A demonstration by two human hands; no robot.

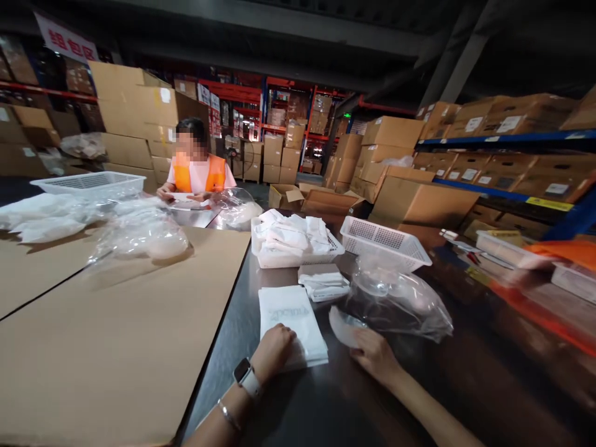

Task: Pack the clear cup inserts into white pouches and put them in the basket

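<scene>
My left hand (275, 349), with a watch on its wrist, rests on the near part of a stack of white printed bags (291, 310). Its fingers are curled and partly hidden, so what they grip, if anything, does not show. To the right of the stack, my right hand (375, 355) pinches a whitish translucent round piece (345, 327) by its near edge, just above the dark table. Behind that piece lies a clear plastic bag (400, 295) with similar pale pieces inside. A small open box of folded white packets (325, 282) stands beyond the stack.
A white basket (298, 257) heaped with white packets and another white basket (386, 245) stand farther back. Brown cardboard (121, 347) covers the left surface. Across the table, a person in an orange vest (200, 174) handles a white item. Boxes and shelving surround the area.
</scene>
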